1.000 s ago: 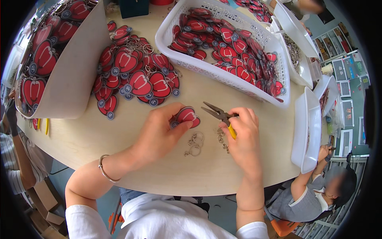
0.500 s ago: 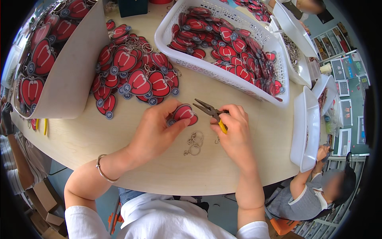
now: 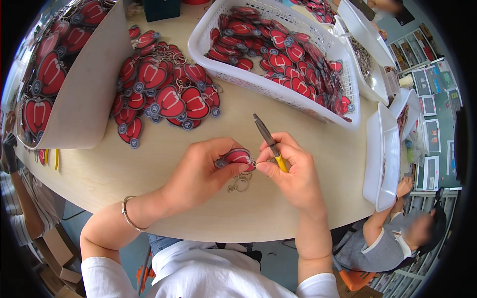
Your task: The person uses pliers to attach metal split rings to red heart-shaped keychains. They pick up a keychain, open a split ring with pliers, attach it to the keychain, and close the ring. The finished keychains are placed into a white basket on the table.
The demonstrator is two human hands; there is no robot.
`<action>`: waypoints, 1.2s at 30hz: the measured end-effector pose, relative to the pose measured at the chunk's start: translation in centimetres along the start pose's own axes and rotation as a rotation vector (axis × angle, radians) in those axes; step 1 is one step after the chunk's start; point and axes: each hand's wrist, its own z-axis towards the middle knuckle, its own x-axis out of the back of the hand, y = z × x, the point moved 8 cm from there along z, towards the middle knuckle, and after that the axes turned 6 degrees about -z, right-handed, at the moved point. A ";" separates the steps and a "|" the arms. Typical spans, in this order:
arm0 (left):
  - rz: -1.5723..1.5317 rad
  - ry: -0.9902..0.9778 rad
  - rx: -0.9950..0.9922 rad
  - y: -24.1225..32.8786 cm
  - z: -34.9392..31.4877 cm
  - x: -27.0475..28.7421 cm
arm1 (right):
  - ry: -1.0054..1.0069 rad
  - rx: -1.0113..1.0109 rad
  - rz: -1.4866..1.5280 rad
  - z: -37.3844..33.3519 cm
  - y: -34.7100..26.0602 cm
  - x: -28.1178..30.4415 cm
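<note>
My left hand (image 3: 198, 171) pinches a red heart-shaped charm (image 3: 239, 156) with a dark rim between thumb and fingers. Pliers with yellow handles (image 3: 269, 138) rest in my right hand (image 3: 299, 176), their jaws pointing up and away. The thumb and fingertips of that hand meet at the charm's right end, where a small bit of metal shows; its exact form is too small to tell. Below the charm, loose metal key rings (image 3: 241, 185) lie on the table, partly hidden by my left hand. A heap of similar charms with key rings (image 3: 169, 102) lies beyond my left hand.
A white perforated basket (image 3: 226, 73) of charms stands at the far middle. On the left is a pale bin (image 3: 97, 94) full of charms, with a yellow-handled tool (image 3: 56, 159) beside it. White trays (image 3: 381, 164) line the right edge. A person (image 3: 380, 246) sits at the right.
My right hand has moved left to the charm, its fingertips now at the charm's end. The pliers have turned more upright, away from the charm. The charm has shifted slightly down and right.
</note>
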 end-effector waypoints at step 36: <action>0.460 0.376 -0.717 6.2 -2.4 2.9 | 0.045 0.318 -0.824 -0.1 -1.1 -3.0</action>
